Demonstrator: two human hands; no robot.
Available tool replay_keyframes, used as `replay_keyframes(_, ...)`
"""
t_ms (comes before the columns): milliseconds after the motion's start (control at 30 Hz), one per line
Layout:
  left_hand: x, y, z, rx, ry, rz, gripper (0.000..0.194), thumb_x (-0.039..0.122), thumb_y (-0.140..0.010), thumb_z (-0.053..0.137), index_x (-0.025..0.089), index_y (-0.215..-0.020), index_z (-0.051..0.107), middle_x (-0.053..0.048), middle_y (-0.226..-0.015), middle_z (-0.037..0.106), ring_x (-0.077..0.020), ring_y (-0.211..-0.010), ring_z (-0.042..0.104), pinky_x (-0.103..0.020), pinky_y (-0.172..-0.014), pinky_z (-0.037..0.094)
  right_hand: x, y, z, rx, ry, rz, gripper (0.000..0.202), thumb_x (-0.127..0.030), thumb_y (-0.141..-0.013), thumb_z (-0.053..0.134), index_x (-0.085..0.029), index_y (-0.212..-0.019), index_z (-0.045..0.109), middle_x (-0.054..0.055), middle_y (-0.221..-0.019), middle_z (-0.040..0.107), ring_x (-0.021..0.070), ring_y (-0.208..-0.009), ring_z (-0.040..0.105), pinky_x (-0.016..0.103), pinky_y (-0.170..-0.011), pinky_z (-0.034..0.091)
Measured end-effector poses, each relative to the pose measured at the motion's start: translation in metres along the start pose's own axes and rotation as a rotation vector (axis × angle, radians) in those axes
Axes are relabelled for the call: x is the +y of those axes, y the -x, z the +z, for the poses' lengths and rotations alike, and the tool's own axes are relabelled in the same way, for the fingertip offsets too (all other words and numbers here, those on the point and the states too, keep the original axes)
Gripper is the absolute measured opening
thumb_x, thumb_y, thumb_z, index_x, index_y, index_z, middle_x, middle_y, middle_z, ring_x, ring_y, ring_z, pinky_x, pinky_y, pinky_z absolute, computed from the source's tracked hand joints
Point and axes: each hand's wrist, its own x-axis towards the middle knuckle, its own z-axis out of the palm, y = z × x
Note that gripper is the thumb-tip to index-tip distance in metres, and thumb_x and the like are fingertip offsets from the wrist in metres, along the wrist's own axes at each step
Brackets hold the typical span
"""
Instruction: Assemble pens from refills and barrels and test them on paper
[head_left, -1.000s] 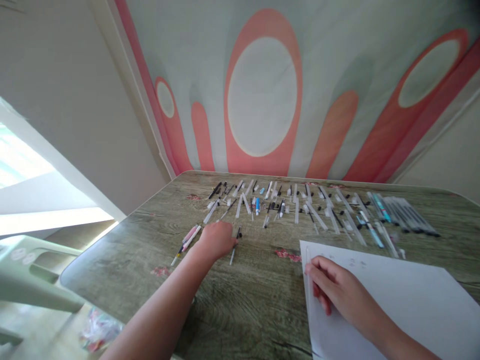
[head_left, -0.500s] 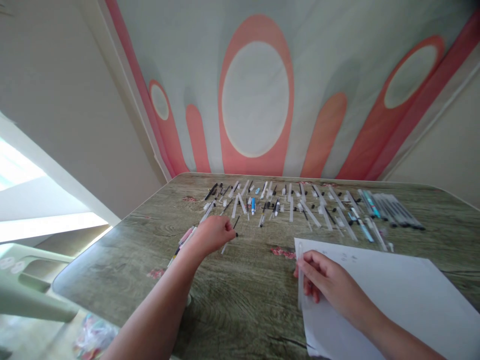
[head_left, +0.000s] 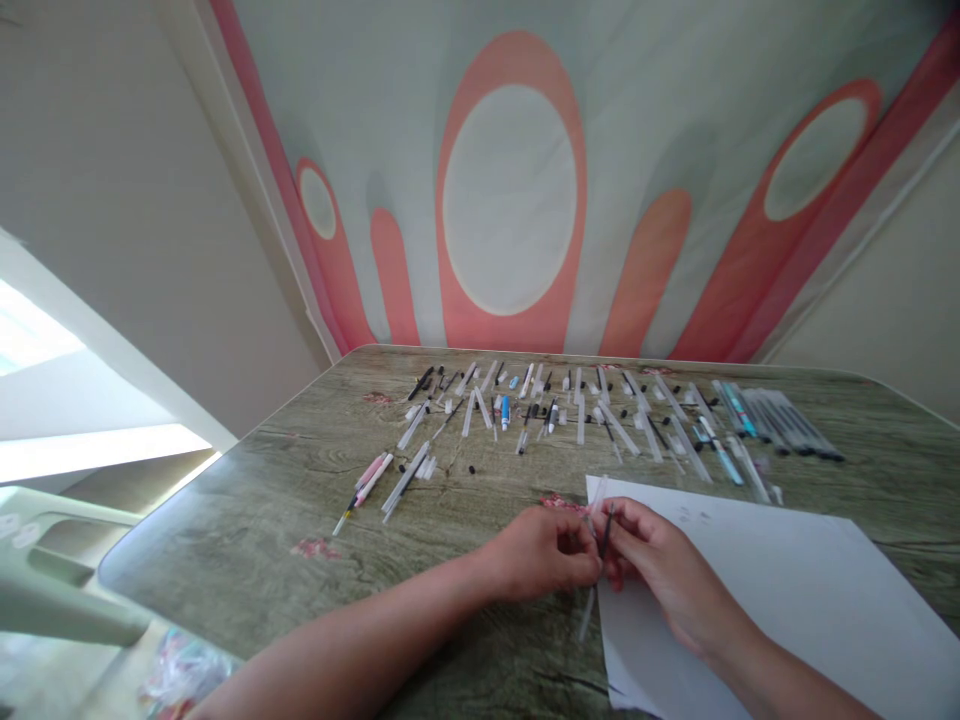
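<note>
Far left of me there's a pale green plastic stool (head_left: pixel 64 585), with a clear plastic bag (head_left: pixel 184 672) of something colourful beside it, too blurry to make out. Then comes my wood-grain bench (head_left: pixel 255 520). On its left side I've got some pink-and-white pen parts (head_left: pixel 371 478) lying at a slant, and just right of those a little group of clear tubes (head_left: pixel 406 482). A tiny black plug (head_left: pixel 472 469) sits by itself next along, and behind it the loose pen bits start, running in rough rows along the back, with a short blue piece (head_left: pixel 505 412) among them.

My left hand (head_left: pixel 595 562) is out in front of me, fingers pinched on a slim refill (head_left: pixel 606 532), dark up top with a see-through end poking out below. It's right up against the clear pen barrel (head_left: pixel 599 492) that my right hand (head_left: pixel 654 562) has in its fingertips, over the left edge of a white paper sheet (head_left: pixel 780 600). Behind the paper there's a light blue pen (head_left: pixel 726 460), then a neat row of grey pens (head_left: pixel 791 425) with dark ends.
</note>
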Motion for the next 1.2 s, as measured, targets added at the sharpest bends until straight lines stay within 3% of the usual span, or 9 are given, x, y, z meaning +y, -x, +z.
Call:
replay_keyframes(200, 0.002, -0.001, -0.004, 0.17, -0.258, 0.048, 0.01, 0.023, -0.071, 0.054, 0.015, -0.071, 0.059, 0.001, -0.072, 0.058, -0.0096, -0.063, 0.049, -0.02, -0.058, 0.036, 0.0, 0.001, 0.0, 0.039, -0.003, 0.034, 0.032, -0.051, -0.083, 0.052, -0.02, -0.087, 0.056, 0.0, -0.069, 0.057, 0.0129, -0.057, 0.053, 0.02, -0.042, 0.037)
replay_keyframes(367, 0.005, -0.001, -0.004, 0.192, -0.354, 0.081, 0.008, 0.022, -0.071, 0.053, 0.016, -0.068, 0.057, 0.001, -0.071, 0.057, -0.0108, -0.067, 0.05, -0.02, -0.061, 0.037, 0.001, 0.002, 0.0, -0.023, 0.137, 0.021, 0.035, -0.052, -0.084, 0.05, -0.018, -0.085, 0.058, -0.003, -0.06, 0.053, 0.0089, -0.047, 0.044, 0.02, -0.041, 0.032)
replay_keyframes(667, 0.005, 0.0, 0.001, 0.239, -0.382, 0.087, 0.012, 0.027, -0.07, 0.056, 0.016, -0.065, 0.056, -0.001, -0.07, 0.054, -0.0119, -0.066, 0.049, -0.022, -0.061, 0.037, 0.005, -0.001, 0.0, -0.015, 0.305, 0.009, 0.029, -0.047, -0.086, 0.051, -0.019, -0.08, 0.055, -0.005, -0.058, 0.05, 0.0061, -0.042, 0.039, 0.019, -0.039, 0.029)
replay_keyframes(767, 0.003, -0.001, 0.0, 0.239, -0.206, 0.072, 0.011, 0.026, -0.073, 0.055, 0.015, -0.071, 0.059, -0.001, -0.071, 0.056, -0.012, -0.067, 0.051, -0.022, -0.06, 0.038, 0.004, -0.002, -0.001, 0.063, 0.281, -0.031, 0.027, -0.046, -0.086, 0.051, -0.02, -0.08, 0.055, -0.004, -0.06, 0.052, 0.0075, -0.045, 0.041, 0.019, -0.041, 0.032)
replay_keyframes(900, -0.003, -0.005, -0.009, 0.179, 0.308, -0.001, 0.013, 0.025, -0.075, 0.056, 0.015, -0.083, 0.054, -0.002, -0.072, 0.06, -0.0133, -0.061, 0.058, -0.023, -0.054, 0.041, -0.003, -0.002, -0.002, 0.131, 0.136, -0.075, 0.028, -0.046, -0.087, 0.049, -0.02, -0.077, 0.052, -0.002, -0.062, 0.054, 0.011, -0.054, 0.05, 0.02, -0.046, 0.039)
replay_keyframes(1033, -0.007, -0.008, -0.024, 0.287, 0.7, 0.049, 0.035, 0.022, -0.072, 0.065, 0.019, -0.097, 0.041, -0.004, -0.086, 0.061, -0.0187, -0.067, 0.066, -0.026, -0.055, 0.047, -0.006, 0.0, -0.003, 0.15, 0.118, -0.058, 0.028, -0.048, -0.088, 0.045, -0.021, -0.091, 0.05, -0.006, -0.054, 0.047, 0.0094, -0.041, 0.046, 0.021, -0.04, 0.036)
replay_keyframes(1133, -0.007, -0.007, -0.035, 0.367, 0.863, 0.032, 0.052, 0.015, -0.073, 0.067, 0.022, -0.112, 0.033, -0.004, -0.089, 0.061, -0.0215, -0.072, 0.068, -0.034, -0.064, 0.052, -0.006, 0.004, -0.004, 0.141, 0.217, -0.046, 0.033, -0.051, -0.089, 0.042, -0.022, -0.101, 0.049, -0.009, -0.051, 0.041, 0.0068, -0.035, 0.033, 0.019, -0.034, 0.025)
replay_keyframes(1200, -0.006, -0.006, -0.04, 0.41, 0.943, 0.027, 0.055, 0.011, -0.074, 0.066, 0.021, -0.116, 0.032, -0.005, -0.091, 0.062, -0.0234, -0.078, 0.068, -0.039, -0.07, 0.054, -0.005, 0.006, -0.005, 0.115, 0.302, -0.077, 0.033, -0.05, -0.089, 0.042, -0.021, -0.101, 0.05, -0.009, -0.049, 0.039, 0.0071, -0.038, 0.032, 0.019, -0.037, 0.024)
